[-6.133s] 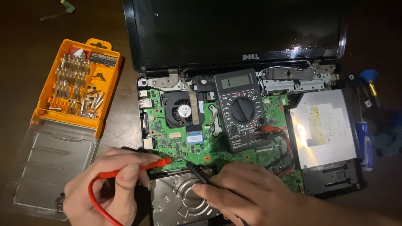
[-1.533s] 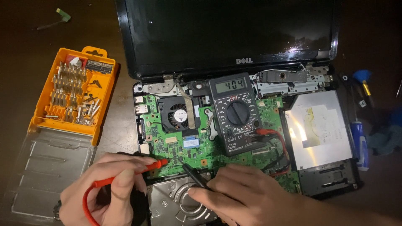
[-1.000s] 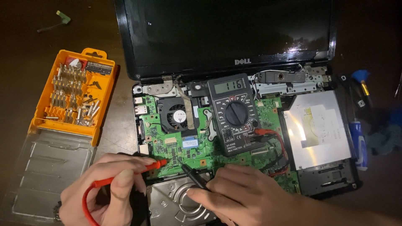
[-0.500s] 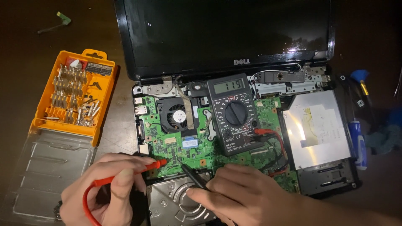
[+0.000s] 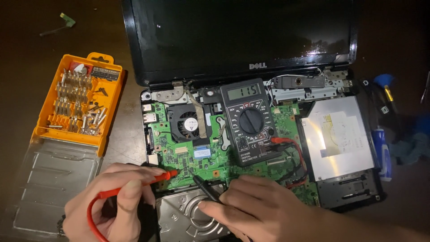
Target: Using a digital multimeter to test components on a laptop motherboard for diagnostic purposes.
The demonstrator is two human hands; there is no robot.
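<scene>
- Left hand (image 5: 114, 201): fingers pinched around the red probe (image 5: 139, 184), held low and nearly flat. Its tip touches the green circuit board (image 5: 204, 163) near the front left edge.
- Right hand (image 5: 264, 208): fingers closed around the black probe (image 5: 206, 188), tilted up and to the left. Its tip meets the board just right of the red tip.
- Meter (image 5: 250, 121): lies flat on the board, beside the fan (image 5: 187, 124), display lit.
- Laptop (image 5: 242, 40): open, cover removed; metal drive (image 5: 188, 217) sits between the hands.
- Orange bit case (image 5: 80, 103): open, left of the laptop.
</scene>
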